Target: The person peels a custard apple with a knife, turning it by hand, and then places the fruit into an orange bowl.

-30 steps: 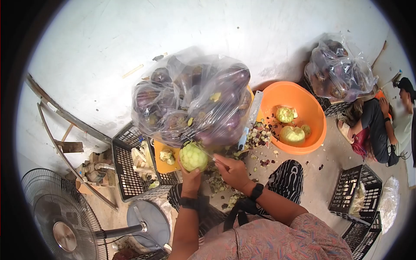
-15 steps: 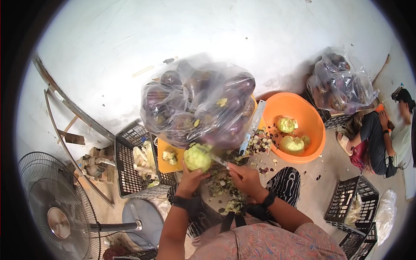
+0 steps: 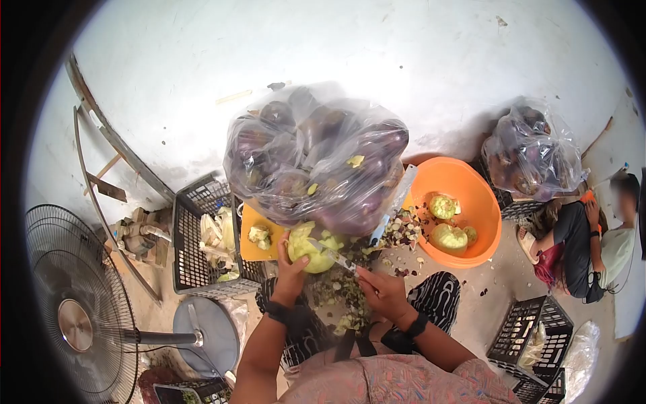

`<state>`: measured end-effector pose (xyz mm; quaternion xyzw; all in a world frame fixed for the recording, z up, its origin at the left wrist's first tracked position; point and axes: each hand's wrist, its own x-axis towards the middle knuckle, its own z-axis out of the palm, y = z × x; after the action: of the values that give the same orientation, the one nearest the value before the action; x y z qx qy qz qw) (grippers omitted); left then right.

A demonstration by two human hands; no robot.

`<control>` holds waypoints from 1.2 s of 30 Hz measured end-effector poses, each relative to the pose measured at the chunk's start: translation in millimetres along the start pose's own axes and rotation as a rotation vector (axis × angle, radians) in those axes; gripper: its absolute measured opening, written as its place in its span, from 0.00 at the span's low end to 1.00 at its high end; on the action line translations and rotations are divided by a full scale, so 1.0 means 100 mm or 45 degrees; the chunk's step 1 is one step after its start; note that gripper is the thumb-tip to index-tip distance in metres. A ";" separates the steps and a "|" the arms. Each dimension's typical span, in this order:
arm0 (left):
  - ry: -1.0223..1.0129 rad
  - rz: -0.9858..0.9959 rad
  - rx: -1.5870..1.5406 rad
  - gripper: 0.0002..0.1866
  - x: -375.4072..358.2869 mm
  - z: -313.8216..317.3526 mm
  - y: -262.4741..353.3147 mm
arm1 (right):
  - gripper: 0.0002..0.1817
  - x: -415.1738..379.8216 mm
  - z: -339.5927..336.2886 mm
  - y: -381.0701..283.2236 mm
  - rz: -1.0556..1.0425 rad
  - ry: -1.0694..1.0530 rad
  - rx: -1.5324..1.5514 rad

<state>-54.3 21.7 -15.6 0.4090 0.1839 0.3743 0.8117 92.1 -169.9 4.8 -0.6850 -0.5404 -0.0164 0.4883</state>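
Observation:
My left hand (image 3: 291,264) grips a peeled, pale green round vegetable (image 3: 311,246) and holds it up in front of me. My right hand (image 3: 381,291) is closed on a small knife (image 3: 334,256) whose blade rests against the vegetable's right side. Just behind them stands a large clear plastic bag of dark purple vegetables (image 3: 316,160). Purple and green peelings (image 3: 350,283) lie scattered under my hands. An orange basin (image 3: 464,182) at the right holds several peeled green pieces (image 3: 449,237).
A black crate (image 3: 192,249) with pale scraps stands at the left beside an orange board (image 3: 250,248). A floor fan (image 3: 74,316) is at lower left. Another bag of purple vegetables (image 3: 535,151), more black crates (image 3: 525,337) and a seated person (image 3: 592,236) are at the right.
The view has shifted down and the vegetable has been turned in my left hand. The knife has moved along its right side, and a strip of green skin has come loose.

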 end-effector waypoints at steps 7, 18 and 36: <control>0.194 0.003 0.064 0.42 0.05 -0.04 -0.13 | 0.20 0.14 -0.04 0.02 -0.142 -0.108 -0.236; 0.160 0.007 -0.037 0.38 0.07 -0.06 -0.20 | 0.19 0.19 -0.07 -0.03 -0.167 -0.098 -0.359; 0.166 0.016 -0.105 0.39 0.06 0.00 -0.17 | 0.18 0.17 0.02 -0.08 -0.105 -0.102 -0.365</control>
<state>-42.2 19.7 -29.6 0.3509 0.2184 0.4124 0.8118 92.0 -157.2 18.4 -0.7251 -0.5792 -0.0860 0.3624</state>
